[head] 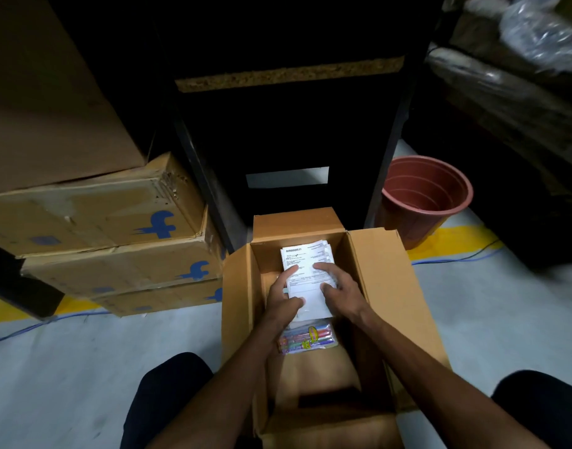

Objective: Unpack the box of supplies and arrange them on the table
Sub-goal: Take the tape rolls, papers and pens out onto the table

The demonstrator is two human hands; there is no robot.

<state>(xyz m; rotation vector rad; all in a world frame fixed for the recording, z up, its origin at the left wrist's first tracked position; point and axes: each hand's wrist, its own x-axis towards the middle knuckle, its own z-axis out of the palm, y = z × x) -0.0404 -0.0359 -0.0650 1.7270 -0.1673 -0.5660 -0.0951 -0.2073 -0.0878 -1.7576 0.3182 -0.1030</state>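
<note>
We're barely started — the open box (385,277) on the floor is not yet unpacked, and no table shows in our view. Our left hand (283,299) and right hand (338,286) curl around the white papers (307,270) inside it. Underneath lies a colourful marker pack (307,338) — nothing's out yet, as far as we can judge.

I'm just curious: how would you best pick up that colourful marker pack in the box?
From above, pinching the long side edges of the marker pack. It lies flat on the bottom of the box, its far end tucked under the papers, so probably only the near part is free.
</note>
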